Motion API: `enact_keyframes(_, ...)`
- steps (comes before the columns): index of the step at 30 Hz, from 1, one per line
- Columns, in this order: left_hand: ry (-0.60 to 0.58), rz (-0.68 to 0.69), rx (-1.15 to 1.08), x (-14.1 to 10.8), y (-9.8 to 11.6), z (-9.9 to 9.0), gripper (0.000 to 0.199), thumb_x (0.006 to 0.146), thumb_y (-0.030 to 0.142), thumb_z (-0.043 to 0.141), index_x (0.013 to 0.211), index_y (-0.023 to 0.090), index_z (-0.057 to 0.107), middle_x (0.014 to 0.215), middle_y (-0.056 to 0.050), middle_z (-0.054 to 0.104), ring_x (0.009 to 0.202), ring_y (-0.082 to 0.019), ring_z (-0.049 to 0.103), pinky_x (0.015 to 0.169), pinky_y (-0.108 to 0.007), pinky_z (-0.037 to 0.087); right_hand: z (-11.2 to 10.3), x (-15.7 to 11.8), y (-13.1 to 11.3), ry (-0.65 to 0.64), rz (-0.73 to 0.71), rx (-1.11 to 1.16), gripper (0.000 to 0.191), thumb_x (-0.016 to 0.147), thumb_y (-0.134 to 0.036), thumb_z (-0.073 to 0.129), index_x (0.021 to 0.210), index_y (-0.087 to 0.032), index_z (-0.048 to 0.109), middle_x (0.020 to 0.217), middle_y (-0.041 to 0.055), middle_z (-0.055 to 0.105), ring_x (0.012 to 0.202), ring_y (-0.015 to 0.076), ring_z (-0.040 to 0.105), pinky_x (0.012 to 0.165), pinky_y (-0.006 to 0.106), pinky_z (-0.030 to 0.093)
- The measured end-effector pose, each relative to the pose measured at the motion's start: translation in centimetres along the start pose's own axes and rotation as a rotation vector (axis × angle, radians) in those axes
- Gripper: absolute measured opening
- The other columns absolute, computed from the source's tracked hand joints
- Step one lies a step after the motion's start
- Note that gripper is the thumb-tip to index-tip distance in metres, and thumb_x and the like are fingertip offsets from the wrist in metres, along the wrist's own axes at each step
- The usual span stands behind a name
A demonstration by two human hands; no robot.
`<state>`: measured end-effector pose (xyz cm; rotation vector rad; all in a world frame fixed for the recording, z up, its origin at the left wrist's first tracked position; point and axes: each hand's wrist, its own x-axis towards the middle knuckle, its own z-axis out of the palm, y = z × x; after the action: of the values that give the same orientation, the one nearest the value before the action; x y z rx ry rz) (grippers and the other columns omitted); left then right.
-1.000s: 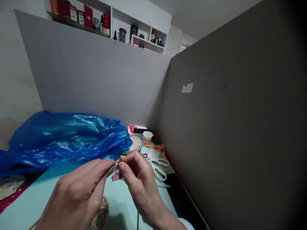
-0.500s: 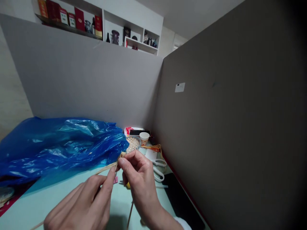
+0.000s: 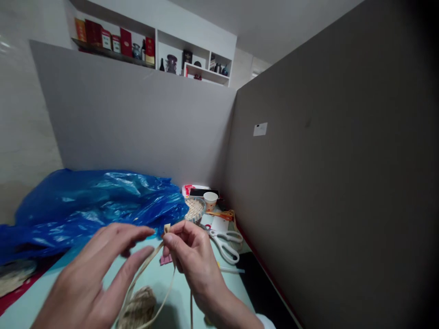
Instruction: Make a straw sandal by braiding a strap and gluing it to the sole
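Note:
Between the thumb and fingers of my right hand point(image 3: 192, 251) is pinched a pale straw-coloured strip point(image 3: 167, 227), its short folded end sticking up above the fingertips. From the pinch, long lengths of the strip hang down toward the table. My left hand point(image 3: 99, 269) is just to the left, thumb and fingers apart, holding nothing; the strip passes close by its thumb. Below, between the hands, a tan ribbed bundle point(image 3: 139, 307) lies on the table, partly hidden by my left hand. A small pink piece point(image 3: 166, 259) shows behind the right fingertips.
White-handled scissors point(image 3: 224, 242) lie right of my right hand. Beyond are a round woven basket point(image 3: 195, 209), a paper cup point(image 3: 210, 199) and a dark phone-like slab point(image 3: 203, 192). A large blue plastic bag point(image 3: 99, 196) covers the back left. Grey partitions point(image 3: 144, 123) enclose the pale green table.
My left hand has let go of the strip and moved left, its fingers spreading. My right hand keeps its pinch. The tan bundle and more of the scissors have come into view.

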<state>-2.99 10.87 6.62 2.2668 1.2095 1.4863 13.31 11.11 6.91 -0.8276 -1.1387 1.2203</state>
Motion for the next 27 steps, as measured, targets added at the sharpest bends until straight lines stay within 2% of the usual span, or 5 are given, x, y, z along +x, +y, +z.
enact_keyframes(4,-0.37,-0.492,-0.517,0.0,0.1,-0.6,0.031,0.091,0.06,0.062,0.093,0.029,0.061,0.082,0.002,0.063,0.072,-0.017,0.06,0.059,-0.024,0.052,0.8,-1.2,0.5,-0.172,0.001,0.007,0.028,0.087,-0.034,0.07,0.103,-0.021,0.051,0.066,-0.0081,0.054,0.049,0.0069,0.034,0.047,0.02,0.023)
enact_keyframes(8,-0.311,-0.681,-0.8,-1.2,-0.7,0.2,0.042,0.083,0.066,0.069,0.085,0.027,0.055,0.062,0.011,0.042,0.045,-0.006,0.022,0.041,-0.017,0.023,0.9,-1.7,1.1,-0.282,0.035,-0.048,0.029,0.09,-0.037,0.067,0.107,-0.022,0.049,0.079,-0.0051,0.054,0.057,0.0085,0.036,0.051,0.021,0.028)
enact_keyframes(15,-0.177,-0.437,-0.343,-2.6,-2.0,-0.3,0.029,0.091,0.053,0.063,0.08,0.027,0.066,0.081,0.002,0.063,0.08,-0.019,0.061,0.072,-0.025,0.046,0.9,-1.7,1.9,-0.24,0.025,-0.342,0.023,0.09,-0.019,0.064,0.106,-0.023,0.048,0.075,-0.0045,0.064,0.075,0.0154,0.061,0.071,0.026,0.044)
enact_keyframes(21,-0.15,-0.509,-0.27,-2.6,-2.3,-0.5,0.04,0.096,0.057,0.052,0.07,0.027,0.053,0.064,0.007,0.046,0.062,-0.016,0.044,0.058,-0.026,0.036,0.7,-2.0,1.4,-0.225,-0.209,-0.817,0.015,0.096,-0.022,0.063,0.082,-0.02,0.068,0.072,-0.0012,0.068,0.064,0.0132,0.056,0.062,0.026,0.036)
enact_keyframes(27,-0.094,-0.514,-0.294,-1.4,-2.4,-1.0,0.035,0.084,0.052,0.062,0.063,0.025,0.058,0.056,0.006,0.051,0.053,-0.014,0.04,0.052,-0.025,0.033,1.0,-2.5,2.4,-0.007,-0.739,-1.025,0.019,0.095,-0.013,0.058,0.08,-0.016,0.068,0.072,0.0018,0.06,0.064,0.014,0.055,0.057,0.026,0.035)
